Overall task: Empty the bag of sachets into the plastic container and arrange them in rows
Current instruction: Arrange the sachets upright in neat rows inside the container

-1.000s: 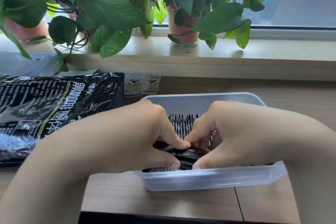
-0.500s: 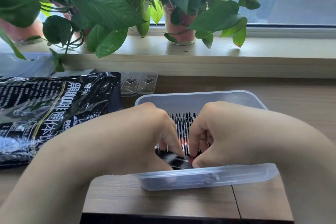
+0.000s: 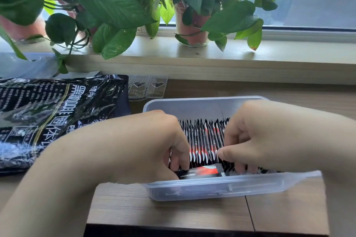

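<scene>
Leaving the black bag [image 3: 57, 117] lying flat and slack on the wooden table [image 3: 173, 213] at the left of the frame, apparently emptied already, with a clear heart-cut plastic piece [image 3: 147, 88] just beyond its upper right corner.

Working in the lower middle of the frame: curling the left hand [image 3: 154, 146] down over the left end of a loose sachet [image 3: 202, 172] and grasping it, flat and crosswise along the near wall of the plastic container [image 3: 221, 188]. Squaring up, just above in the picture, a packed row of sachets [image 3: 204, 138] standing on edge across the container's middle.

Bringing the right hand [image 3: 256, 136] in from the right of the frame, fingers curled against the row's right side and thumb tip touching its top edges. Not possible to tell whether pinching anything or only pressing.

Judging the step in hand: standing the stray sachet up and closing the row. To do it well, probably:
- bracing the row from both sides to prevent toppling
- turning the stray to line up with its neighbours, same face forward
- slipping it in at one end
- pressing the tops level
- pushing gently enough to avoid skidding the light container on the table
</scene>
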`<state>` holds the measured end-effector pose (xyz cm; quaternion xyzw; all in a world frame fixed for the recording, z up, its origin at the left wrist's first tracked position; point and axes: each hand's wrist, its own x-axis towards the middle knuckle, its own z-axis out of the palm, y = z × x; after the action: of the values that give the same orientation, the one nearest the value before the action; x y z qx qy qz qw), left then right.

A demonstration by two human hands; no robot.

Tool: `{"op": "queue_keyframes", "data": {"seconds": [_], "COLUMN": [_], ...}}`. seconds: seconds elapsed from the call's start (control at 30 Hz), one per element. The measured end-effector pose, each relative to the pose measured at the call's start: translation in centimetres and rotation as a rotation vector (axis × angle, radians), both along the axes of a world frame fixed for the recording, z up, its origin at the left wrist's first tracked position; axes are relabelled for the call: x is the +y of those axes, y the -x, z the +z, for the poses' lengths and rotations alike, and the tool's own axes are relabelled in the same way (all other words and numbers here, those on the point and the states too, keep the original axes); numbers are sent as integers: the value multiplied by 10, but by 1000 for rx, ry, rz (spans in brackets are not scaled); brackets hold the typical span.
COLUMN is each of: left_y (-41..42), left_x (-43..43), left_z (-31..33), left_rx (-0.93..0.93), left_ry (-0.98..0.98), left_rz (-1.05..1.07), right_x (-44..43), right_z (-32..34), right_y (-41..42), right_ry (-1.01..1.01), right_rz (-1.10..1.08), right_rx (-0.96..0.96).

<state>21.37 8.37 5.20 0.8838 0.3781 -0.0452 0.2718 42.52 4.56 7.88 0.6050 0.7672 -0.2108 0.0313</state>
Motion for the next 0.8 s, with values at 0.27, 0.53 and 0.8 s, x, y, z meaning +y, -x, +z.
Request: {"op": "queue_keyframes", "data": {"seconds": [0.27, 0.53, 0.8], "left_y": [1, 1, 12], "left_x": [0, -2, -1], "left_z": [-1, -8, 9], "left_rx": [-47, -35, -212], "left_ry": [-85, -224, -335], "left_rz": [-29, -44, -18], "right_x": [1, 0, -1], "right_z": [-6, -7, 4], "right_y": [17, 8, -9], "right_ry": [122, 137, 74], "right_rz": [67, -23, -134], "right_rx": [32, 142, 324]}}
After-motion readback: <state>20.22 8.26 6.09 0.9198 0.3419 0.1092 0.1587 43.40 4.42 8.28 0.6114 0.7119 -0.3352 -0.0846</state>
